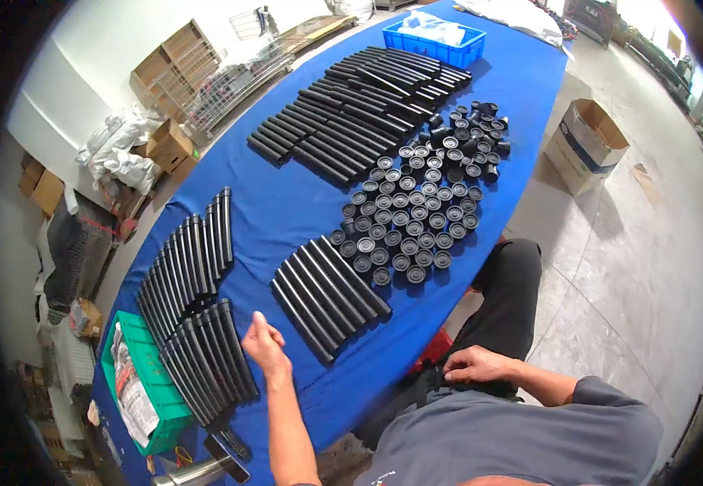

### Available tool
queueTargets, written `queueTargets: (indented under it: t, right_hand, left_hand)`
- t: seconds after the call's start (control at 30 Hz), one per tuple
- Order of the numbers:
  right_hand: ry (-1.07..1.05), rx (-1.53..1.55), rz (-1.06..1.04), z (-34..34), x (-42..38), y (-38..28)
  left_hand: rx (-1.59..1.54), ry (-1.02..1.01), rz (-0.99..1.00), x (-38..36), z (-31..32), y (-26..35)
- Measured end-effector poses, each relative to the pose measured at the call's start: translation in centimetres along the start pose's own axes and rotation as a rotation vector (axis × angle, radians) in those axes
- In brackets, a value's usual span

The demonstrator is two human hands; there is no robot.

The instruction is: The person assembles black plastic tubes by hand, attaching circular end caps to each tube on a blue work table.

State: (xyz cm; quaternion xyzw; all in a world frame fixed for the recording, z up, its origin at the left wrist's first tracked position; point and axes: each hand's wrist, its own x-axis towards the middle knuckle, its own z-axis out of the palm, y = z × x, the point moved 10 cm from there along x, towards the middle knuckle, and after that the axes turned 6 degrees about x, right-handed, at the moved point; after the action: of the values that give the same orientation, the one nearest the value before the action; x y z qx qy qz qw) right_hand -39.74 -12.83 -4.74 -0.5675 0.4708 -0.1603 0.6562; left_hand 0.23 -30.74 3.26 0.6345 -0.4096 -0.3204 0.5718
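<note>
My left hand (265, 347) is over the blue cloth with its fingers curled in and the thumb up; nothing shows in it. It lies between a short row of black tubes (331, 296) on its right and a group of capped black tubes (210, 360) on its left, touching neither as far as I can see. My right hand (475, 364) rests on my lap near the table edge, fingers bent together and nothing visible in them. Many round black caps (416, 202) stand in a cluster beyond the short row. A further set of capped tubes (189, 263) lies at the left.
A large pile of black tubes (351, 113) lies farther up the blue-covered table (279, 219). A blue crate (436, 40) holds clear plastic at the far end. At the near left stands a green crate (145, 381) beside a phone (226, 458). An open cardboard box (586, 146) sits on the floor.
</note>
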Motion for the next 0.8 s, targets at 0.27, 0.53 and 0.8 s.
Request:
queueTargets:
  t: [0.27, 0.53, 0.8]
  right_hand:
    - [0.037, -0.033, -0.255, -10.5, 1.2, -12.8]
    - [0.953, -1.031, -0.384, -33.3, 7.7, -25.0]
    - [0.933, -1.416, 0.234, -40.1, 17.5, -22.9]
  left_hand:
    - [0.360, -0.086, 0.335, 14.4, 7.7, 4.7]
    - [0.905, -0.120, 0.435, 22.2, 14.7, -0.1]
    - [1.046, -0.074, 0.413, 21.5, 15.4, 0.2]
